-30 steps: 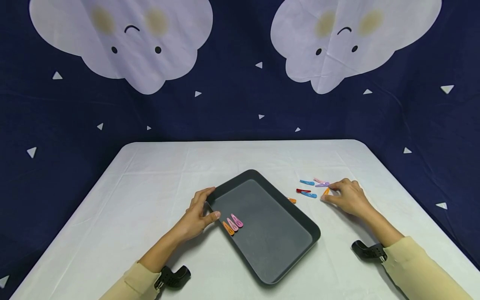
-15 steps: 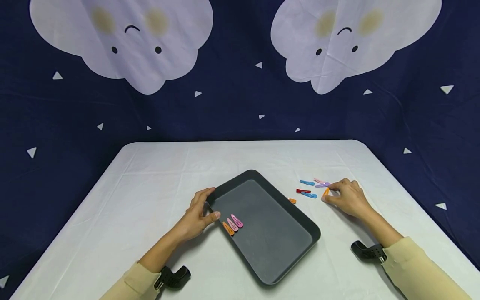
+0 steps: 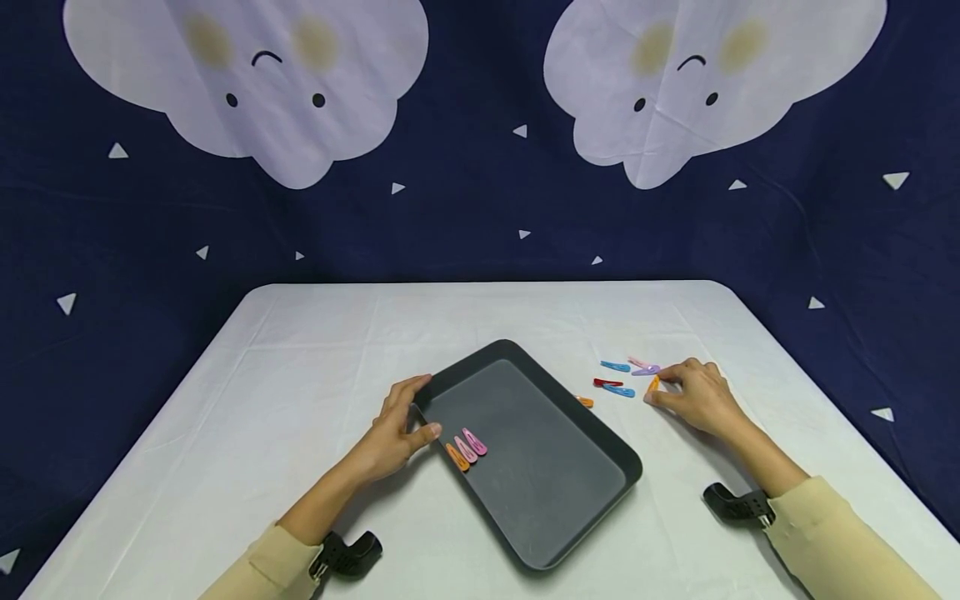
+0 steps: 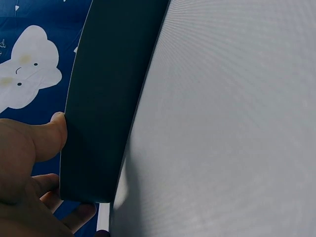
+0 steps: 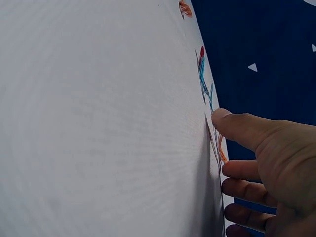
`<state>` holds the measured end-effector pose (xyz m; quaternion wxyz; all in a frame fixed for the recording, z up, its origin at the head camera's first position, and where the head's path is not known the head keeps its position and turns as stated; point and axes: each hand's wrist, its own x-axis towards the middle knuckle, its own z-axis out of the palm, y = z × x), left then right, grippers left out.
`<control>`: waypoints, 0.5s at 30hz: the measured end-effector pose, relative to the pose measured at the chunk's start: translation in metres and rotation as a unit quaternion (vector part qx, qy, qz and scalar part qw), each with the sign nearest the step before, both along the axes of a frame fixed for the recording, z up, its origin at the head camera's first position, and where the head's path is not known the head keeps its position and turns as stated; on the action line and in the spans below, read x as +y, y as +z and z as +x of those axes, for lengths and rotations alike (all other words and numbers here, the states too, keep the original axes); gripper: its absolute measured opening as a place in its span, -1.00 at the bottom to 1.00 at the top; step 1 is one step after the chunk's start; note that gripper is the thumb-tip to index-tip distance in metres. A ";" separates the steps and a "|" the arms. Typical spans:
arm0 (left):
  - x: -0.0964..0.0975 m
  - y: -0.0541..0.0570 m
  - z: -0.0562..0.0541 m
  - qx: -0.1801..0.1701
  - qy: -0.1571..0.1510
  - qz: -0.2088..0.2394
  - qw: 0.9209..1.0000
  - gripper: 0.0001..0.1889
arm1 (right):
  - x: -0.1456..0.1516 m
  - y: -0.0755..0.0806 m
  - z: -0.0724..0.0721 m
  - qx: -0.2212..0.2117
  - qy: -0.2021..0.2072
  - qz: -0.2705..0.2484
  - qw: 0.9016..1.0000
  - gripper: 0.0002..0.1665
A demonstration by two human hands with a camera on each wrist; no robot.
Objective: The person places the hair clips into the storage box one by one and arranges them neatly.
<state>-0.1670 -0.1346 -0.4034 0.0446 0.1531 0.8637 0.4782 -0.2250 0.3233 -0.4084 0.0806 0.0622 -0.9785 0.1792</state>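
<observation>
My left hand [image 3: 390,433] holds the dark grey baking tray [image 3: 536,467] at its left corner, thumb over the rim and fingers outside. In the left wrist view the thumb [image 4: 57,131] lies against the tray's wall [image 4: 106,113]. Inside the tray, along the left side, sit an orange hair clip [image 3: 457,457] and two pink hair clips [image 3: 465,449]. At the right, my right hand [image 3: 697,396] pinches another orange hair clip [image 3: 653,384] by its ends between thumb and index finger, low over the table. The right wrist view shows that orange clip [image 5: 222,149] partly behind the thumb.
Left of the right hand lie blue hair clips [image 3: 615,366], a red one [image 3: 607,382], a purple one [image 3: 645,370] and a pale pink one [image 3: 637,362]. One more orange clip [image 3: 584,402] is partly hidden by the tray's right rim. A white cloth covers the table [image 3: 300,400].
</observation>
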 end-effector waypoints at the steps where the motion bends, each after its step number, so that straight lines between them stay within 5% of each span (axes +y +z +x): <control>1: 0.000 0.000 0.000 0.000 -0.001 0.000 1.000 -0.25 | 0.000 0.000 0.000 0.000 -0.001 -0.002 1.000 -0.37; 15: 0.000 0.000 0.000 -0.001 -0.001 0.001 1.000 -0.26 | -0.008 0.015 0.001 -0.010 0.003 -0.016 1.000 -0.41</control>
